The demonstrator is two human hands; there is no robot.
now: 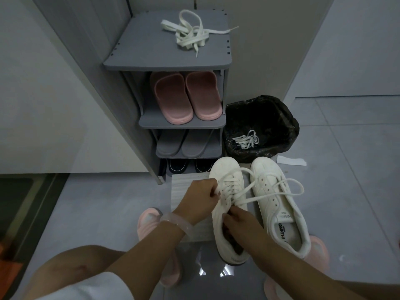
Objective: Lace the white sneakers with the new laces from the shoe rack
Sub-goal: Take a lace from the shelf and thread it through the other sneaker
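Two white sneakers stand side by side on the floor in front of the grey shoe rack (166,59). The left sneaker (227,169) carries a white lace (279,191) threaded through its eyelets, its loose ends looping over the right sneaker (279,204), whose eyelets show no lace. My left hand (201,200) pinches the lace at the left side of the left sneaker's eyelets. My right hand (240,221) grips the lace near the tongue by the shoe's opening. A second white lace (190,32) lies bundled on the rack's top shelf.
The rack holds pink slippers (186,96), grey slippers (184,142) and dark shoes below. A bin with a black liner (259,124) beside the rack contains old white laces (246,139). A white sheet (184,191) lies under the left sneaker. My feet wear pink slippers (149,221).
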